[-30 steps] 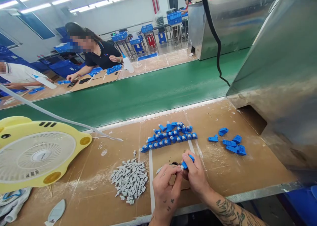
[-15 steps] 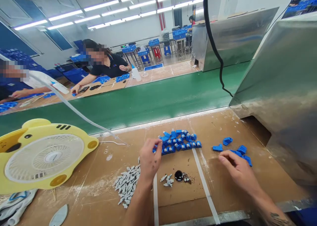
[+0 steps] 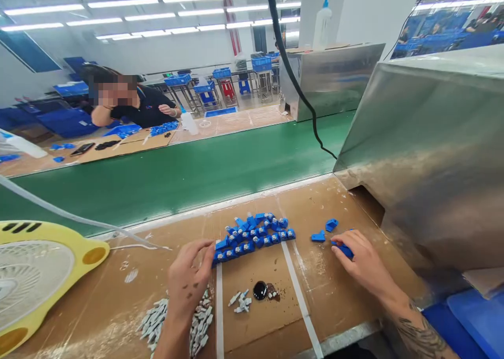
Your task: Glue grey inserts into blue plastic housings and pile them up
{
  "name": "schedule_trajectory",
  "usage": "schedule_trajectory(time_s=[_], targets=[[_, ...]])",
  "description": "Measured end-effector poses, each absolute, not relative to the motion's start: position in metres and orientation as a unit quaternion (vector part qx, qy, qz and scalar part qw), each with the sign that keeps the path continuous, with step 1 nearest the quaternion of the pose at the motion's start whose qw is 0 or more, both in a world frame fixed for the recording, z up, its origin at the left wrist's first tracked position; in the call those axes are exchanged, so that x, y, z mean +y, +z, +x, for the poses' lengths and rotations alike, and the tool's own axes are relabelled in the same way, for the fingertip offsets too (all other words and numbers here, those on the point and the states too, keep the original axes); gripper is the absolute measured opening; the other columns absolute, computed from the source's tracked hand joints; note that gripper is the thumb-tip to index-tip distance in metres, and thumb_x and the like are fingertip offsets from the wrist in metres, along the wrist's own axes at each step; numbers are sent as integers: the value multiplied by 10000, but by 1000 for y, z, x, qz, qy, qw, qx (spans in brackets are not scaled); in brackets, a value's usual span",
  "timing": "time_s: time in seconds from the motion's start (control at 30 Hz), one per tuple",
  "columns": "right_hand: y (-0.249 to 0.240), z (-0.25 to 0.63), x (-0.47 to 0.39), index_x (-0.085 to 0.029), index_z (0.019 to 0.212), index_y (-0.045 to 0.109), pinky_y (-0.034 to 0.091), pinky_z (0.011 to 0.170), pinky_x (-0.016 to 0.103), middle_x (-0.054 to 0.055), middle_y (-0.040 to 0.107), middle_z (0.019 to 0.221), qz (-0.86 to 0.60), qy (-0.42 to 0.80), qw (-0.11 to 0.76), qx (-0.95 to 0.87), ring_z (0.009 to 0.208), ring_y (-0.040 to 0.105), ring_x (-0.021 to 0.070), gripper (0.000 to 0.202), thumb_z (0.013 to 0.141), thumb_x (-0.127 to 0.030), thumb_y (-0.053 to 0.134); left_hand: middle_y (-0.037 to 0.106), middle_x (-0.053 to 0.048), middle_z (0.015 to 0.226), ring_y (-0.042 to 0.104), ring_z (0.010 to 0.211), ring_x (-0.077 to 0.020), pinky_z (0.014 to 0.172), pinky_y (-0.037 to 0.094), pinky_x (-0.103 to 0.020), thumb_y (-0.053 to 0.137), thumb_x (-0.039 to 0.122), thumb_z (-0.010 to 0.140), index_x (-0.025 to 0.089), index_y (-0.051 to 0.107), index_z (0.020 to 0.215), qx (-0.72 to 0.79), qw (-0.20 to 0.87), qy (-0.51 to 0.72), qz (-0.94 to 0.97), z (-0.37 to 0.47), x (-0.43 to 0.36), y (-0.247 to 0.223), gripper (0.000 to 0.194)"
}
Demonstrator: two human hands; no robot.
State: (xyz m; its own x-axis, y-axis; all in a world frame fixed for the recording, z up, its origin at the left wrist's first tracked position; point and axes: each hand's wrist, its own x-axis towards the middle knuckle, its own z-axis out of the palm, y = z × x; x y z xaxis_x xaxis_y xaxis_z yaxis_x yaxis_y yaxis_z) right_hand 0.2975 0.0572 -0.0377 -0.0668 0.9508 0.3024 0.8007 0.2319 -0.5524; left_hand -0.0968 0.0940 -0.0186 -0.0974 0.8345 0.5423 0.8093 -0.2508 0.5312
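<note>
Rows of small blue plastic parts [image 3: 252, 238], many with pale inserts, stand on the cardboard-covered bench. My left hand [image 3: 189, 275] is at the left end of these rows, its thumb and fingers closing on a blue part at the corner. To the right, my right hand [image 3: 360, 256] has its fingertips closed round another blue plastic part [image 3: 345, 250] at the bench surface. Two loose blue parts, one of them here [image 3: 318, 236], lie just beyond it. Grey plastic pieces [image 3: 200, 322] are heaped under my left forearm, partly hidden. A few more grey pieces [image 3: 242, 301] lie between the white tape strips.
A small round dish of dark liquid [image 3: 260, 290] sits amid dark spills. The yellow fan [image 3: 84, 256] stands at left, a metal housing [image 3: 417, 165] at right. Beyond the green belt [image 3: 197, 175], a co-worker [image 3: 145, 107] sits at another bench. A black cable [image 3: 293, 75] hangs down.
My view has swung to the right. My right hand has moved over the loose blue parts and closed on one. My left hand stays by the rows' left end. The co-worker has raised a hand.
</note>
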Motion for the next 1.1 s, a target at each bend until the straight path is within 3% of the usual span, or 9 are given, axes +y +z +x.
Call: schedule_trajectory(time_s=[0.17, 0.3, 0.47, 0.6, 0.67, 0.83, 0.93, 1.03, 1.1], targets=[[-54, 289, 73, -220, 1070, 757, 475, 799, 427, 139, 749, 1033, -567, 11, 222, -793, 1011, 642, 318, 303, 867, -198, 533, 776, -74, 914, 717, 813, -278, 784, 572, -383, 513, 427, 855, 244, 713, 851, 718, -3, 341, 607, -153, 72, -20, 272], [-75, 286, 83, -254, 1011, 789, 425, 680, 424, 152, 749, 944, -595, -40, 164, -786, 894, 657, 343, 315, 869, -245, 507, 786, -105, 919, 729, 914, -304, 830, 578, -404, 535, 362, 780, 228, 720, 819, 754, 62, 238, 609, -173, 60, -24, 232], [-94, 295, 96, -258, 904, 788, 408, 631, 409, 148, 713, 831, -611, -3, 135, -780, 803, 659, 336, 317, 886, -380, 496, 777, -63, 819, 720, 804, -251, 750, 563, -345, 568, 316, 808, 235, 738, 801, 752, 99, 202, 619, -164, 52, -34, 189], [-83, 297, 97, -263, 871, 777, 469, 691, 446, 147, 747, 940, -596, 37, 168, -784, 868, 683, 343, 309, 864, -386, 493, 744, -48, 741, 687, 737, -239, 697, 522, -328, 595, 287, 790, 223, 730, 799, 745, 112, 196, 628, -151, 60, -39, 150], [-70, 295, 93, -266, 928, 772, 504, 720, 452, 134, 773, 994, -579, 94, 214, -781, 875, 702, 335, 303, 853, -376, 500, 724, -34, 695, 674, 696, -227, 662, 498, -309, 599, 254, 765, 224, 710, 752, 744, 116, 197, 628, -149, 66, -39, 116], [-37, 281, 74, -284, 953, 745, 552, 662, 380, 78, 790, 895, -564, 306, 287, -711, 709, 694, 272, 235, 825, -429, 613, 701, -7, 630, 660, 623, -202, 617, 489, -284, 552, 301, 789, 235, 663, 668, 740, 122, 215, 626, -146, 66, -26, 178], [-33, 259, 60, -244, 940, 743, 563, 646, 359, 88, 769, 861, -558, 436, 355, -611, 715, 682, 257, 369, 772, -568, 688, 737, -6, 654, 660, 583, -196, 575, 513, -278, 563, 403, 833, 233, 724, 731, 725, 149, 260, 620, -131, 49, -17, 255], [-38, 230, 49, -206, 798, 687, 439, 438, 266, 54, 667, 668, -527, 595, 420, -438, 543, 584, 181, 561, 734, -762, 659, 763, -12, 693, 670, 572, -188, 565, 542, -271, 621, 388, 865, 235, 767, 782, 657, 200, 319, 653, -98, 28, -17, 227], [-40, 212, 44, -203, 796, 650, 268, 356, 190, 25, 641, 678, -497, 683, 427, -323, 449, 464, 105, 554, 703, -744, 721, 775, -22, 756, 677, 594, -169, 552, 540, -248, 619, 319, 905, 240, 770, 811, 590, 217, 337, 701, -73, 17, -22, 195]])
